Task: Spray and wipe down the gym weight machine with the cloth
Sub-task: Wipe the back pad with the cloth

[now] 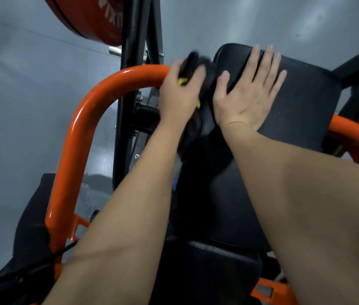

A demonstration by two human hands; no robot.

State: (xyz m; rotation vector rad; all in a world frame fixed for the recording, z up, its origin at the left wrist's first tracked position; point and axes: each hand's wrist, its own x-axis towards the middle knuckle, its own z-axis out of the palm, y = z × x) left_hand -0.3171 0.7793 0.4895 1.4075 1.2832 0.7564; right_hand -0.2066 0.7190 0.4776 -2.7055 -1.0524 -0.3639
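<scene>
The gym machine has a black padded rest (301,102) at upper right and an orange curved tube frame (90,119) on the left. My right hand (249,93) lies flat on the pad with its fingers spread. My left hand (178,95) grips a dark object with yellow markings (190,69) at the pad's left edge, beside the orange tube. It is blurred, so I cannot tell whether it is the cloth or the spray bottle. A lower black pad (213,194) runs down between my forearms.
A red weight plate (86,16) hangs at the top left on a black upright post (130,69). Grey floor (19,106) lies to the left and behind. A black cable (31,269) crosses the lower left. More orange frame (354,137) shows at right.
</scene>
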